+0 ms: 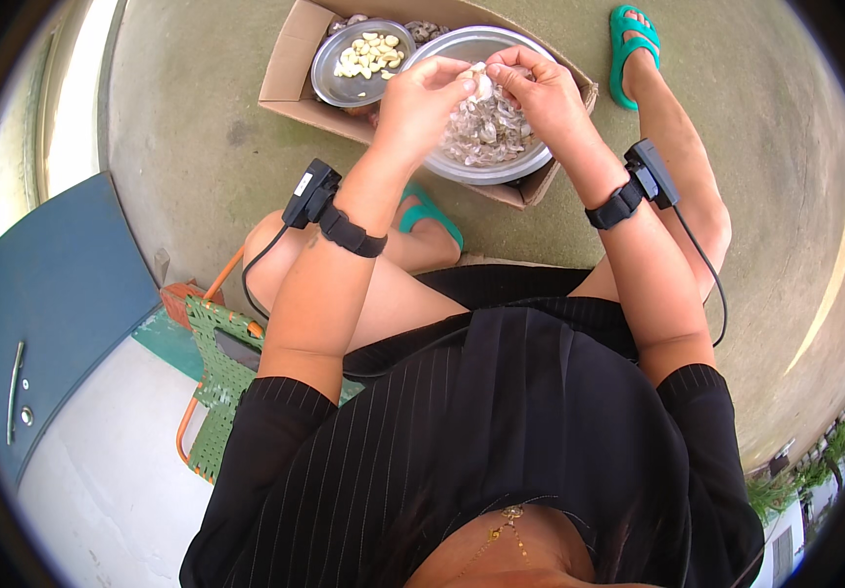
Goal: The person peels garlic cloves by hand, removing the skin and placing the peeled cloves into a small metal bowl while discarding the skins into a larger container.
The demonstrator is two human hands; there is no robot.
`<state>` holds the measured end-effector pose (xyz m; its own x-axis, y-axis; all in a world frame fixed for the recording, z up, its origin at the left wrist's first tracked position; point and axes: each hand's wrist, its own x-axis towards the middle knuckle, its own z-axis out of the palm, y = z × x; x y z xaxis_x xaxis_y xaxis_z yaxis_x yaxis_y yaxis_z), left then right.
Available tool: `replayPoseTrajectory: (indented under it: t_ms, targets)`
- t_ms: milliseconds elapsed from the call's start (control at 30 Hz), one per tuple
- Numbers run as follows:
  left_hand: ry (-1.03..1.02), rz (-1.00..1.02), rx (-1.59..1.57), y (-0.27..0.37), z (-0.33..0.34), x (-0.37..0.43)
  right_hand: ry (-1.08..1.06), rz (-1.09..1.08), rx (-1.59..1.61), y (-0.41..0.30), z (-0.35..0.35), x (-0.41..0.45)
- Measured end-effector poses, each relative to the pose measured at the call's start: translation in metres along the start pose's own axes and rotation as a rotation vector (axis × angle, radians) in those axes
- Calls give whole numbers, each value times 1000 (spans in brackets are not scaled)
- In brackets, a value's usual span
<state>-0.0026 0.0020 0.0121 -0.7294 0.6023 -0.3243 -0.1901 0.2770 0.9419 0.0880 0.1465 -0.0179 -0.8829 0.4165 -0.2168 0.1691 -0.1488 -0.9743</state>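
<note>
Over a large metal basin (477, 173), my left hand (426, 95) and my right hand (543, 87) meet at a piece of garlic (482, 87). Thumb and fingers of both hands pinch it, and its far side is partly hidden. Papery garlic skins (492, 132) are heaped in the basin below. To the left of the basin, a smaller metal dish (330, 77) holds several peeled garlic cloves (368, 55). Both vessels sit in an open cardboard box (296, 55).
Dark bulbs or clumps (426, 31) show in the box behind the dish. My feet in green sandals (619, 55) flank the box on the concrete floor (194, 110). A green woven chair (227, 375) stands at left, near a blue door (62, 294). Cables hang from my wrist devices (312, 192).
</note>
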Motion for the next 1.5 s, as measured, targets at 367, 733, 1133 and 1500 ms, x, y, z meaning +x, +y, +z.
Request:
replayPoseTrajectory:
  t_ms: [367, 733, 1133, 1500]
  targets:
    - [-137, 114, -51, 11, 4, -6, 62, 185, 169, 9, 8, 2]
    - [-258, -78, -278, 8, 2, -6, 151, 178, -117, 22, 1, 8]
    - [107, -117, -118, 7, 1, -2, 90, -15, -254, 0, 4, 0]
    - [-27, 40, 64, -5, 4, -2, 143, -227, -404, -15, 9, -8]
